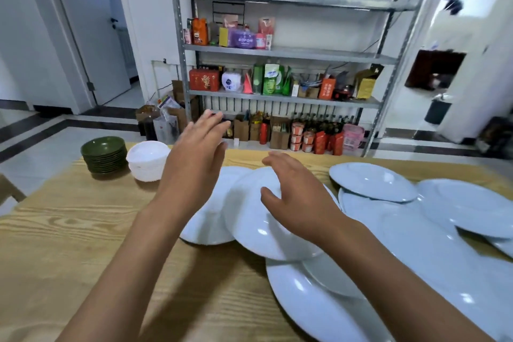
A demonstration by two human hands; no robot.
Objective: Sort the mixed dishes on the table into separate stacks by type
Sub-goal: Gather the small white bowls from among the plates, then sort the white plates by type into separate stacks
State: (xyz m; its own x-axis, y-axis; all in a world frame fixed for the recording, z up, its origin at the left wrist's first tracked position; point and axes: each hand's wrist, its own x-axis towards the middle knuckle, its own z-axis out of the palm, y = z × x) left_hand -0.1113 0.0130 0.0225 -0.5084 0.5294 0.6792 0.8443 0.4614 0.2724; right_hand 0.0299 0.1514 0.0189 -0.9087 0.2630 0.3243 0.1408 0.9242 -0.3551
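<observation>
Nearest, along the lower right of the frame, a large white plate lies on the wooden table, with smaller white plates overlapping it and one another in a loose spread toward the right edge; these are unsorted. At centre, the right hand hovers over or rests lightly on a tilted white plate, fingers spread and slightly curled, gripping nothing; whether it touches cannot be told. The left hand is raised beside it, fingers spread, holding nothing. A further white plate lies at right of centre. Farthest, at upper left of the table, a stack of green saucers and a stack of white bowls stand just beside each other. By appearance, two types are done; the plates remain.
</observation>
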